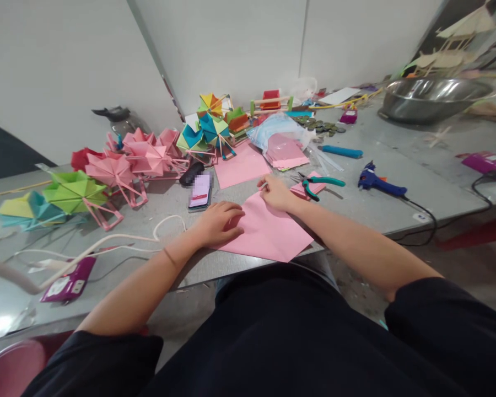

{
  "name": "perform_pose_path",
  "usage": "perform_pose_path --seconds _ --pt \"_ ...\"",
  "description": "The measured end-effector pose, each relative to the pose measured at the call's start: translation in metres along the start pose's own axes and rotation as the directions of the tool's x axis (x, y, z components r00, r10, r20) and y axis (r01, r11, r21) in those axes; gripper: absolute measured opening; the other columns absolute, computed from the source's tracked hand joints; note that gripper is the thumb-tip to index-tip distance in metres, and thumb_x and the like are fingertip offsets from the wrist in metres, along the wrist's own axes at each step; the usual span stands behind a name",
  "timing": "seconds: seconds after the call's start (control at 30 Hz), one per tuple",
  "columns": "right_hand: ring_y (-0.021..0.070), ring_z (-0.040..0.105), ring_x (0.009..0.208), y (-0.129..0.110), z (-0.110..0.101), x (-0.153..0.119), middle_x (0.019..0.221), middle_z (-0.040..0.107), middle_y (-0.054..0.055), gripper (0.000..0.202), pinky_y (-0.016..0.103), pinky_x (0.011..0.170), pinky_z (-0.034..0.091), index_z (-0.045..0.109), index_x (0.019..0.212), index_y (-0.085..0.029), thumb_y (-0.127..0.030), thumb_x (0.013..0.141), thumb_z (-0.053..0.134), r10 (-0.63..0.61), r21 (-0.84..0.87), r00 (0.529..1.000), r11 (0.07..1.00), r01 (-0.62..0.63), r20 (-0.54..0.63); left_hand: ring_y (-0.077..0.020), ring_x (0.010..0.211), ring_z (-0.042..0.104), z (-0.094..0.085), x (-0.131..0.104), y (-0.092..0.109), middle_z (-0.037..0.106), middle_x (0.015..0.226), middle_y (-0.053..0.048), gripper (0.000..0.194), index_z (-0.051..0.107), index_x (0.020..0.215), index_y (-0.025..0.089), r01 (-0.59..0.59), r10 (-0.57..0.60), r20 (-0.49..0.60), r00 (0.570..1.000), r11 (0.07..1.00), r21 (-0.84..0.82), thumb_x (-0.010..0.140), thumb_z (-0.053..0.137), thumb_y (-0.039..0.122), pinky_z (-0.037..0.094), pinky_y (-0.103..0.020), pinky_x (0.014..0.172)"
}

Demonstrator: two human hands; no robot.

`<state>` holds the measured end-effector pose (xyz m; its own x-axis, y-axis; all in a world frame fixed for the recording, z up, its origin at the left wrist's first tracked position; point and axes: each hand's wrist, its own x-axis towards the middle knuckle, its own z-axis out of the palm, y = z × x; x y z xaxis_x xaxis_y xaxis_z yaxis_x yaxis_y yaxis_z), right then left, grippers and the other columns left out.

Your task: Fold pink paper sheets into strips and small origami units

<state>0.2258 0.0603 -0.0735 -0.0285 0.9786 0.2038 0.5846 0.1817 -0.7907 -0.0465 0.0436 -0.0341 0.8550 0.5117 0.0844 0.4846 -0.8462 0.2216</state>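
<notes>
A sheet of pink paper lies at the table's front edge, one corner reaching over the edge. My left hand rests flat on its left side, fingers stretched out. At the sheet's far edge, my right hand has its fingers curled, with thumb and forefinger closed at the paper. Just beyond my right hand are teal-handled pliers on a small stack of folded pink paper. Another pink sheet lies farther back. A phone with a lit screen is beyond my left hand.
Pink folded-paper umbrellas and a green one stand at left. A blue glue gun with a cord and a blue cutter lie right. A metal bowl sits back right. White cable crosses the left side.
</notes>
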Motion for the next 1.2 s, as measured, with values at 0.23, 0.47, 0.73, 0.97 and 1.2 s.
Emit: perform_pose_path --seconds 0.23,0.47,0.73,0.97,1.2 --pt "0.0229 0.065 0.075 -0.001 -0.002 -0.003 0.077 0.067 0.0 0.04 0.037 0.082 0.051 0.058 0.124 -0.018 -0.014 0.084 0.059 0.041 -0.025 0.999 0.999 -0.041 0.019 -0.0342 0.134 0.063 0.0 0.0 -0.002 0.07 0.144 -0.015 0.042 0.07 0.132 0.02 -0.007 0.007 0.0 1.0 1.0 -0.013 0.102 0.06 0.048 0.045 -0.052 0.115" --pt "0.0203 0.06 0.065 -0.005 -0.007 -0.002 0.071 0.064 -0.002 0.032 0.035 0.07 0.051 0.063 0.116 -0.019 -0.021 0.085 0.061 0.076 0.142 0.995 0.986 -0.084 0.06 -0.033 0.131 0.065 0.002 0.001 -0.006 0.072 0.139 -0.016 0.04 0.07 0.128 0.017 -0.042 0.041 -0.063 0.997 0.999 -0.014 0.105 0.055 0.046 0.047 -0.05 0.114" --pt "0.0273 0.07 0.09 -0.016 -0.008 -0.013 0.091 0.076 0.008 0.03 0.04 0.088 0.052 0.064 0.12 -0.017 -0.016 0.09 0.062 -0.006 -0.23 1.0 0.973 0.005 -0.004 -0.034 0.129 0.066 0.004 0.001 -0.006 0.072 0.139 -0.014 0.034 0.071 0.127 0.021 -0.058 0.059 -0.032 0.998 0.998 0.034 0.104 0.059 0.043 0.049 -0.053 0.11" --pt "0.0334 0.071 0.108 -0.029 -0.007 -0.02 0.122 0.078 0.018 0.035 0.042 0.093 0.05 0.065 0.131 -0.017 -0.014 0.099 0.053 0.041 -0.48 0.997 0.877 -0.002 0.072 -0.0339 0.129 0.066 0.002 0.001 -0.002 0.073 0.139 -0.014 0.034 0.072 0.126 0.02 -0.051 0.052 -0.017 0.998 0.997 0.061 0.103 0.059 0.042 0.049 -0.053 0.111" --pt "0.0314 0.071 0.11 -0.034 -0.009 -0.022 0.122 0.079 0.017 0.033 0.038 0.092 0.05 0.068 0.129 -0.018 -0.016 0.101 0.05 0.066 -0.518 0.991 0.856 0.006 0.12 -0.0345 0.129 0.067 -0.001 0.0 0.0 0.073 0.139 -0.015 0.034 0.073 0.123 0.019 -0.047 0.048 -0.005 0.999 0.995 0.09 0.102 0.059 0.043 0.05 -0.054 0.111"
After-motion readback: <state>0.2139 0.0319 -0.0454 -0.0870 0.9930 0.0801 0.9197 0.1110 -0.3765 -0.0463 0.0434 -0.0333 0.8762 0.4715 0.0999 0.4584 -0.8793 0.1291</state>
